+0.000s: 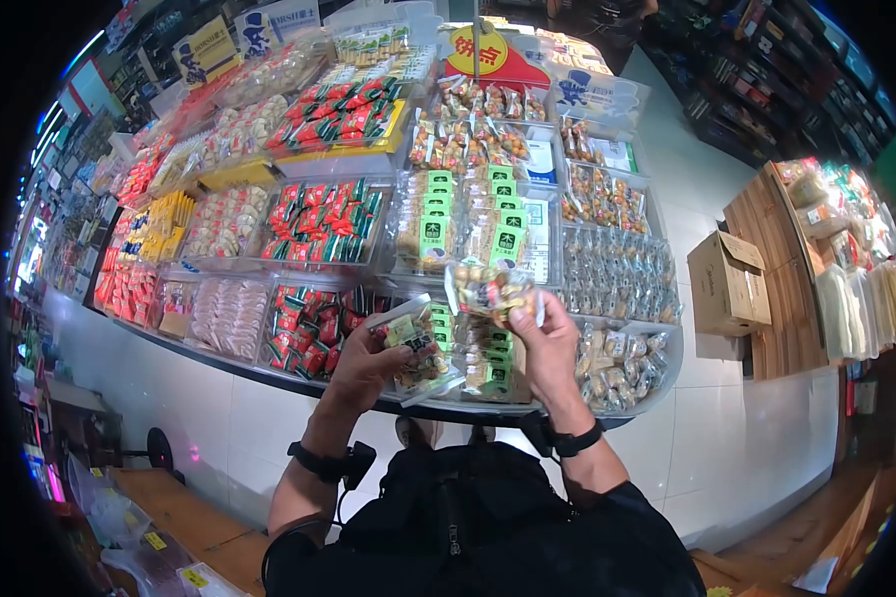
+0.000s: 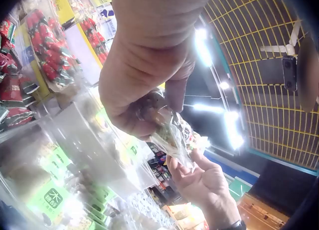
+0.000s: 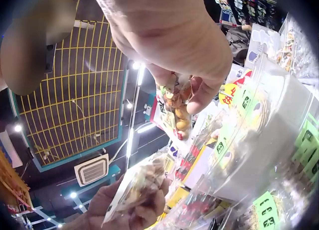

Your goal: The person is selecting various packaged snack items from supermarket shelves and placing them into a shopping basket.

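Note:
In the head view the left hand (image 1: pixel 360 366) grips a clear packet with a green label (image 1: pixel 415 343), above the front bins. The right hand (image 1: pixel 548 343) pinches a clear packet of brownish pieces (image 1: pixel 490 293), a little higher and to the right. In the left wrist view the left hand (image 2: pixel 149 55) holds its crinkled packet (image 2: pixel 172 135), with the right hand (image 2: pixel 207 185) beyond it. The right wrist view has the right hand (image 3: pixel 174 40) pinching the packet of round nut-like pieces (image 3: pixel 179 110); the left hand's packet (image 3: pixel 137 187) is below.
Clear bins of red packets (image 1: pixel 324 221), green-labelled packets (image 1: pixel 435 221) and small wrapped items (image 1: pixel 617 274) fill the tiered display. A cardboard box (image 1: pixel 729 284) stands on the floor at the right, beside a wooden stand (image 1: pixel 782 279) with more packets. The display's dark edge (image 1: pixel 448 410) is near the body.

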